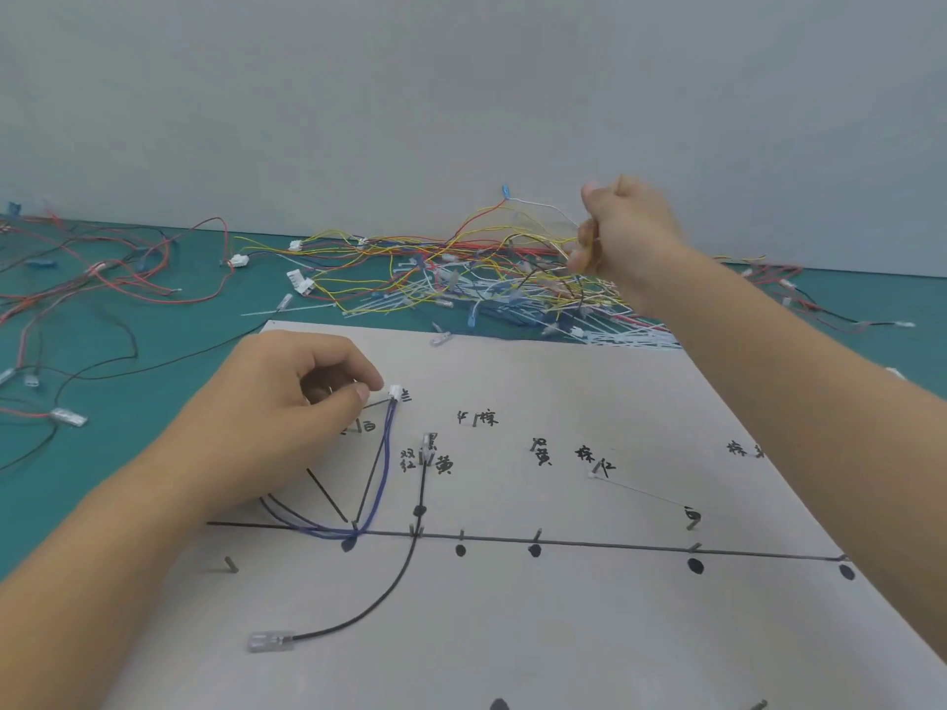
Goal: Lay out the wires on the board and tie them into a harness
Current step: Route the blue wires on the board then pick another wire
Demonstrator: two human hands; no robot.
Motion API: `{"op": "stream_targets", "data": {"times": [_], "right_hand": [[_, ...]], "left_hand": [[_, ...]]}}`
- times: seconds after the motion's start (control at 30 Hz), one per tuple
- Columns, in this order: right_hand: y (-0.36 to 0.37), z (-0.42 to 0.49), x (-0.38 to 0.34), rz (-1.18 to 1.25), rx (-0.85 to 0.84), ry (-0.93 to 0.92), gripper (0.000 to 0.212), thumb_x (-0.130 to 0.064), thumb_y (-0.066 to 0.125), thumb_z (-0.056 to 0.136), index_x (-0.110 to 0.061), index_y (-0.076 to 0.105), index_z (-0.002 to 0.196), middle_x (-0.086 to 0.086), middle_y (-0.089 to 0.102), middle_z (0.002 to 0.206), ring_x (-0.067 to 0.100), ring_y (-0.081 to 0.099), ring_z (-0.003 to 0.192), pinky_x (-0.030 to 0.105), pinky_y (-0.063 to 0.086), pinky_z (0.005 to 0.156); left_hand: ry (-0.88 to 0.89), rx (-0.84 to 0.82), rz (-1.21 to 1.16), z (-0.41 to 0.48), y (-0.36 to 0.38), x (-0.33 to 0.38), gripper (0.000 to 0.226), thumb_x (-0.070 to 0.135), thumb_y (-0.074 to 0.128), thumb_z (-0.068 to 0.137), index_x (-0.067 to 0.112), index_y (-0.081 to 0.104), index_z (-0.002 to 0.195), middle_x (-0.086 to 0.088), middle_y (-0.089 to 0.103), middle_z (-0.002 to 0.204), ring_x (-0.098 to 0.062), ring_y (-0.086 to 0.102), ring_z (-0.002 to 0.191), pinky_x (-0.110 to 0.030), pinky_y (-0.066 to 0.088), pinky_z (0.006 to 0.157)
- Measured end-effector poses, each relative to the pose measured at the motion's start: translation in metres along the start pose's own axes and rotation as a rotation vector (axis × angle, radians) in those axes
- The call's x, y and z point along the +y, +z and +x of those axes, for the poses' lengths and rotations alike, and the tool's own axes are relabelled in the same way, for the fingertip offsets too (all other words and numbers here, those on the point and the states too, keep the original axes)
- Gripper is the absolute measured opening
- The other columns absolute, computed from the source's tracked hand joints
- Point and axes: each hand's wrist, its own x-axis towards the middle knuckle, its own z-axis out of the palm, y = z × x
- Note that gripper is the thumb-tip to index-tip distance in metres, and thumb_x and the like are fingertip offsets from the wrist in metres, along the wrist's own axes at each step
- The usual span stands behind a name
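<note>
Well to the left of the left hand, loose red and black wires point(128, 269) are spread over the teal worktop point(128, 453). The left hand point(287, 402) is held over the far left part of the pale grey board point(512, 632), its fingers curled and the thumb tip pressed to the forefinger; whether anything is pinched there cannot be told. Just right of its thumb a small white plastic connector point(395, 393) is seen on the board. From that connector a pair of blue wires point(382, 463) is led down to a short metal pin point(354, 525) below the hand, then curved back to the left under the wrist. Further right of the left hand, a black wire point(423, 486) is laid from an upright pin down across the drawn black line point(615, 545) and bent towards the near left, where it is ended by a clear sleeved terminal point(270, 642). Handwritten black characters point(443, 466) are marked on the board between the two forearms. Beyond the board, below and to the left of the right hand, a tangled heap of yellow, red and white wires point(461, 279) is piled on the worktop against the grey wall point(461, 94). The right hand point(625, 233) is raised above that heap with its fingers closed on a thin white wire point(543, 205), which is arched up to the left of the hand and tipped with a small blue terminal point(506, 191). Yellow strands are also caught at the fingers.
</note>
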Motion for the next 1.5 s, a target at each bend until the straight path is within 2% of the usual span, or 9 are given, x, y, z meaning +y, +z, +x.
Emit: {"op": "stream_targets", "data": {"times": [0.13, 0.27, 0.47, 0.67, 0.83, 0.93, 1.07, 1.3, 1.5], "right_hand": [[-0.011, -0.003, 0.019, -0.525, -0.017, 0.035, 0.028, -0.042, 0.055, 0.098, -0.016, 0.064, 0.091, 0.009, 0.066, 0.088, 0.025, 0.060, 0.073, 0.032, 0.050, 0.060], [-0.016, -0.013, 0.022, -0.149, -0.306, 0.259, 0.024, -0.035, 0.053, 0.104, -0.016, 0.061, 0.091, 0.008, 0.065, 0.079, 0.024, 0.070, 0.065, 0.035, 0.060, 0.063], [-0.015, -0.020, 0.014, 0.166, -0.758, 0.296, 0.023, -0.016, 0.054, 0.098, 0.001, 0.069, 0.104, 0.022, 0.071, 0.115, 0.036, 0.071, 0.109, 0.046, 0.058, 0.096], [-0.012, -0.022, 0.026, -0.397, -0.233, -0.049, 0.037, 0.011, 0.044, 0.086, -0.012, 0.072, 0.092, 0.015, 0.067, 0.097, 0.022, 0.064, 0.071, 0.032, 0.056, 0.065], [-0.002, -0.033, 0.037, -0.755, -0.395, -0.295, 0.064, 0.005, 0.055, 0.083, -0.039, 0.064, 0.128, -0.004, 0.057, 0.088, 0.004, 0.052, 0.068, 0.023, 0.043, 0.064], [0.011, -0.032, 0.043, -0.876, -0.356, -0.426, 0.046, -0.007, 0.065, 0.092, -0.036, 0.067, 0.128, -0.001, 0.055, 0.096, 0.015, 0.052, 0.087, 0.029, 0.040, 0.078], [0.014, -0.029, 0.041, -0.800, -0.233, -0.471, 0.012, -0.015, 0.071, 0.091, -0.022, 0.079, 0.097, -0.007, 0.057, 0.081, 0.009, 0.053, 0.072, 0.030, 0.046, 0.071], [-0.006, -0.041, 0.005, 0.049, -0.114, -0.218, 0.019, -0.013, 0.053, 0.103, -0.016, 0.061, 0.086, 0.007, 0.073, 0.085, 0.028, 0.076, 0.074, 0.040, 0.062, 0.067], [-0.015, -0.052, 0.024, -0.235, -0.060, -0.284, 0.015, -0.016, 0.062, 0.100, -0.013, 0.069, 0.086, 0.009, 0.055, 0.069, 0.020, 0.052, 0.060, 0.030, 0.045, 0.055]], "left_hand": [[0.000, -0.004, 0.001, 0.000, 0.001, 0.001, 0.024, 0.014, 0.070, 0.090, 0.035, 0.076, 0.082, 0.016, 0.068, 0.071, -0.004, 0.057, 0.062, -0.019, 0.045, 0.061], [-0.004, -0.003, 0.004, -0.001, 0.001, 0.002, 0.023, 0.014, 0.071, 0.090, 0.034, 0.076, 0.081, 0.018, 0.067, 0.070, -0.004, 0.056, 0.062, -0.012, 0.041, 0.058], [-0.013, -0.005, 0.002, -0.001, 0.001, 0.001, 0.023, 0.014, 0.070, 0.091, 0.035, 0.076, 0.081, 0.019, 0.065, 0.068, -0.004, 0.054, 0.061, -0.022, 0.043, 0.060], [-0.005, -0.005, -0.003, 0.000, 0.002, 0.001, 0.026, 0.014, 0.070, 0.090, 0.039, 0.075, 0.083, 0.015, 0.066, 0.069, -0.004, 0.053, 0.061, -0.026, 0.044, 0.063], [-0.005, -0.009, -0.002, 0.000, 0.002, 0.000, 0.028, 0.016, 0.070, 0.091, 0.043, 0.074, 0.086, 0.014, 0.068, 0.072, -0.006, 0.056, 0.062, -0.027, 0.046, 0.064], [-0.006, -0.006, -0.002, 0.000, 0.001, 0.000, 0.029, 0.015, 0.071, 0.091, 0.043, 0.074, 0.088, 0.015, 0.069, 0.074, -0.006, 0.059, 0.064, -0.026, 0.047, 0.065], [-0.005, 0.001, 0.004, 0.000, 0.000, 0.000, 0.029, 0.014, 0.070, 0.091, 0.043, 0.074, 0.087, 0.016, 0.068, 0.071, -0.005, 0.056, 0.061, -0.027, 0.045, 0.062], [0.008, 0.003, -0.012, 0.000, 0.001, 0.001, 0.027, 0.016, 0.070, 0.090, 0.042, 0.074, 0.086, 0.015, 0.067, 0.070, -0.005, 0.055, 0.060, -0.028, 0.046, 0.063], [0.022, -0.001, -0.010, -0.001, 0.002, 0.003, 0.028, 0.013, 0.070, 0.091, 0.040, 0.075, 0.087, 0.017, 0.067, 0.070, -0.004, 0.056, 0.061, -0.014, 0.044, 0.060]]}}
